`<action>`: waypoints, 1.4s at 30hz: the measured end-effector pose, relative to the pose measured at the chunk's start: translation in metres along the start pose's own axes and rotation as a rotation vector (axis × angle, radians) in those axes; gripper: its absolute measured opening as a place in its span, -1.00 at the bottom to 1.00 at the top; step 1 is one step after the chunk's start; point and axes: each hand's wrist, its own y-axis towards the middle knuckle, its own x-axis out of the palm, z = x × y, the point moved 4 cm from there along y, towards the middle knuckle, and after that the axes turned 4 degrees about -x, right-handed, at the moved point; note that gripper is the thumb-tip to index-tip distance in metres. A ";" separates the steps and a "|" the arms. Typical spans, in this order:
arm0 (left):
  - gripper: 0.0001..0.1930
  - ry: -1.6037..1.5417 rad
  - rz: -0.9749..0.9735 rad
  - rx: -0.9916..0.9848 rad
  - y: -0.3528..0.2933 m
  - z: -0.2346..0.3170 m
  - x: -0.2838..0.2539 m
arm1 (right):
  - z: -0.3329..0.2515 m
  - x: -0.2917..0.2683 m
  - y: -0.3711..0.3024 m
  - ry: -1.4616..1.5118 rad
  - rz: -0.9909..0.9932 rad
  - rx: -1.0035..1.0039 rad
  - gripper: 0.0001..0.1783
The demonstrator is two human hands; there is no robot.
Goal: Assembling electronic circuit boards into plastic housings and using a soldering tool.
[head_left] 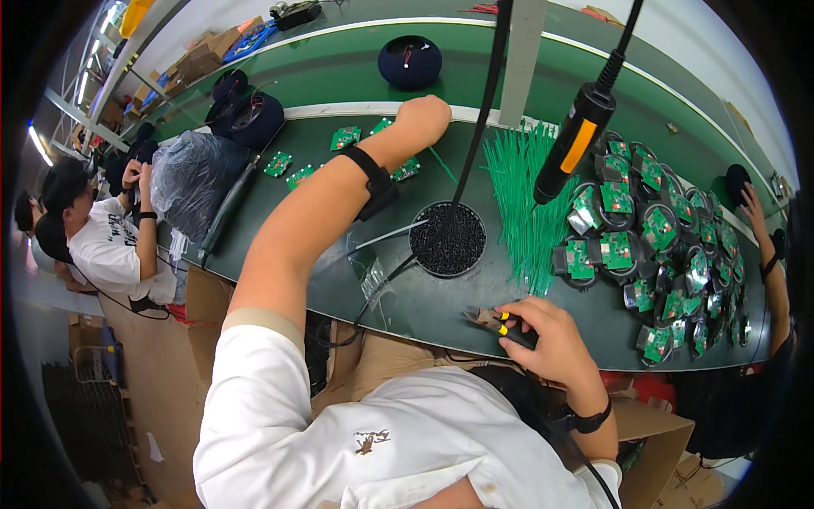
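Observation:
My left hand (424, 120) is stretched to the bench's far edge, its fingers curled shut. What they hold, if anything, is hidden. A green cable tie (443, 165) slants across the bench just below that hand. Several green circuit boards (346, 137) lie beside and under my left forearm. Near the front edge, my right hand (547, 339) is wrapped round the black and yellow handles of small side cutters (486, 318), jaws pointing left. Between my arms stands a round dish (485, 246) of small black screws or pellets (445, 242).
A black and orange electric screwdriver (577, 140) hangs by its cable over a bundle of green cable ties (527, 204). Black ring-shaped parts with boards (657, 229) pile up at right. At left lie a plastic-wrapped bundle (197, 178) and another driver (227, 212). Co-workers sit left and right.

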 end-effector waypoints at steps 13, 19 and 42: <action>-0.87 -0.697 -0.515 -0.108 -0.207 0.003 -0.065 | 0.029 -0.023 -0.040 0.125 0.315 0.273 -0.57; -0.87 -0.441 -0.091 0.084 -0.223 0.012 -0.042 | 0.016 -0.020 -0.030 0.020 0.308 0.291 -0.58; -0.94 -2.028 -0.321 -0.472 -0.422 0.117 -0.062 | 0.081 -0.062 0.164 -0.803 0.251 0.237 -0.42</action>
